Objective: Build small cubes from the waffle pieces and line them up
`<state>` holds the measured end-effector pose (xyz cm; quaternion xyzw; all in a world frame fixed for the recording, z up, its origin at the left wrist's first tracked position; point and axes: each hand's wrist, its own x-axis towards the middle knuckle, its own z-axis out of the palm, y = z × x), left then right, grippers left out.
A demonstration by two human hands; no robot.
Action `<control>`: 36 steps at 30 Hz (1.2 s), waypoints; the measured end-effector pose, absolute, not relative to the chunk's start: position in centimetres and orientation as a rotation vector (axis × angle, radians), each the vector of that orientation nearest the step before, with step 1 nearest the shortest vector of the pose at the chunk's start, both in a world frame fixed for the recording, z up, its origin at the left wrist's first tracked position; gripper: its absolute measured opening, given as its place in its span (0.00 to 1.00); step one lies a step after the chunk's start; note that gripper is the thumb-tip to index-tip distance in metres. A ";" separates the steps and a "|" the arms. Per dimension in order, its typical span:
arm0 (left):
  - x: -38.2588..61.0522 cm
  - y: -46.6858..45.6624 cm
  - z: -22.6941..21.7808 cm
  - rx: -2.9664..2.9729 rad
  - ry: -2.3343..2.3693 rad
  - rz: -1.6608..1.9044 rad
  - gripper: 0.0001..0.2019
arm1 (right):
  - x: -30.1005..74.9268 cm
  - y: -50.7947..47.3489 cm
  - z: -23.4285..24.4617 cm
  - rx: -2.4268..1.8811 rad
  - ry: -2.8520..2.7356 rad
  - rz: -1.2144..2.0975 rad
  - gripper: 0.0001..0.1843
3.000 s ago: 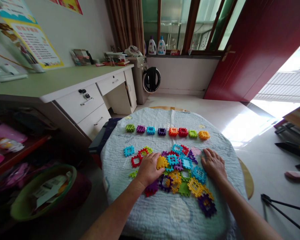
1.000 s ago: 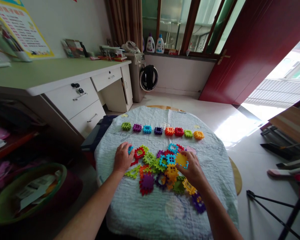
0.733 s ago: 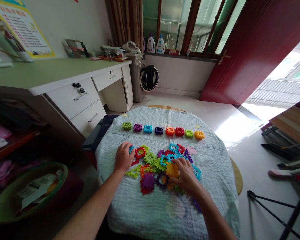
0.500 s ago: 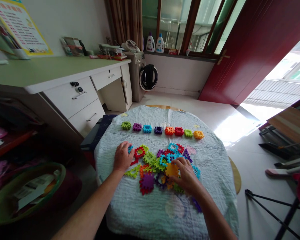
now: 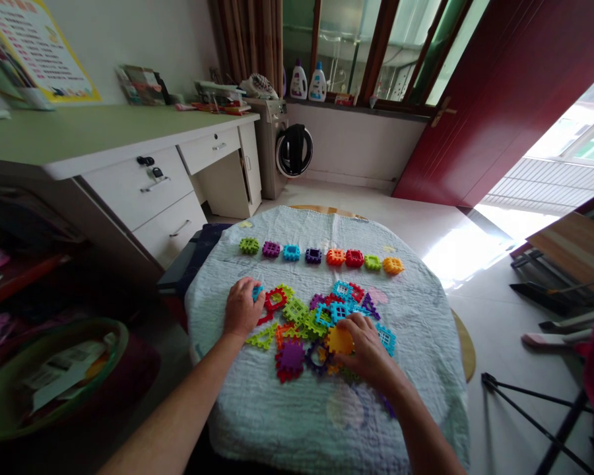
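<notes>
The right hand (image 5: pixel 369 351), fingers bent, touches a yellow plastic waffle block (image 5: pixel 339 340); the left hand (image 5: pixel 242 309) curves over a small blue block (image 5: pixel 257 292), grip unclear. A jumbled multicoloured block heap (image 5: pixel 297 311) lies between them, a straight block row (image 5: pixel 321 256) beyond, and bare quilted cloth (image 5: pixel 262 415) nearer.

Row of plastic waffle blocks (image 5: pixel 313 256) is running green, purple, blue, purple, orange, red, green, orange across the upper middle of the pale blue quilt (image 5: pixel 416 356).
</notes>
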<state>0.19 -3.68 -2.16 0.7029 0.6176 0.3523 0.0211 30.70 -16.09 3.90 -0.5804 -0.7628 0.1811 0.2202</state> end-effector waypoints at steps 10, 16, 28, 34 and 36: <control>0.2 -3.6 -2.2 2.184 1.920 1.087 0.12 | 33.1 -16.0 5.2 -1.598 -2.054 0.552 0.23; 0.2 -3.7 -1.8 2.208 1.880 1.063 0.11 | 31.4 -16.3 3.7 -1.625 -2.149 0.529 0.24; 0.1 -3.7 -1.9 2.222 1.878 1.048 0.11 | 31.1 -15.8 4.4 -1.575 -2.134 0.488 0.19; -0.1 -3.6 -2.2 2.241 1.872 1.048 0.11 | 36.9 -12.9 5.7 -1.588 -1.961 0.394 0.20; -0.2 -3.6 -2.3 2.248 1.865 1.057 0.11 | 40.1 -10.8 5.6 -1.661 -1.900 0.348 0.20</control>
